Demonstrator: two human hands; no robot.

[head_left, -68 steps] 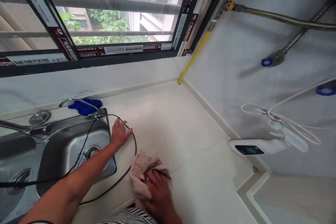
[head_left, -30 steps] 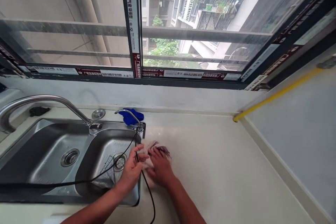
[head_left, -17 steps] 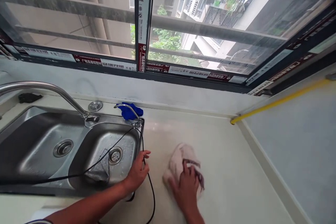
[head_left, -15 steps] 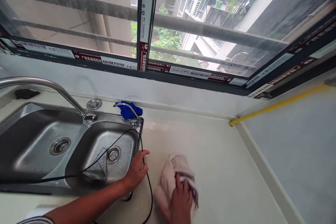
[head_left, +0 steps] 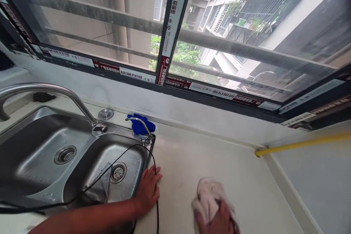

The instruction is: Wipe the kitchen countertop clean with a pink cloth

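My right hand (head_left: 221, 222) is pressed onto a pale pinkish cloth (head_left: 210, 195) on the white countertop (head_left: 181, 168), with fingers bunched into its folds; motion blurs both. My left hand (head_left: 148, 192) lies at the right rim of the sink (head_left: 105, 142), fingers stretched out over the counter. A thin black cable (head_left: 155, 161) runs down past its fingers and thumb, and I cannot tell whether the hand touches it. Inside the right basin, near the drain, lies a wet grey cloth (head_left: 98, 190).
A large curved faucet (head_left: 63, 93) and a small one (head_left: 146, 128) rise behind the sink, beside a blue cloth (head_left: 139, 126). Along the back is a window frame (head_left: 128, 75); a yellow pipe (head_left: 296, 144) crosses the right wall.
My right hand and the pale cloth have moved right across the counter. My left hand has shifted slightly along the sink rim and its fingers lie flatter. The view has turned a little left.
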